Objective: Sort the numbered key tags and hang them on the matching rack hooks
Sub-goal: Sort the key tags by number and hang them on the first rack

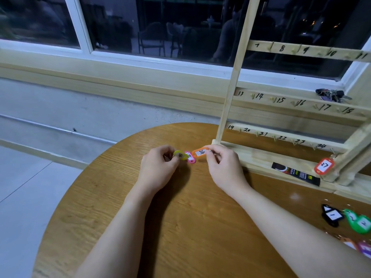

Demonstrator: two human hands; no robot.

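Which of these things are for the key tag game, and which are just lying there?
For the job: orange tag 24, yellow tag, pink tag, red tag 37, black tag, green tags, numbered rack.
Just lying about: bunch of keys, black packet.
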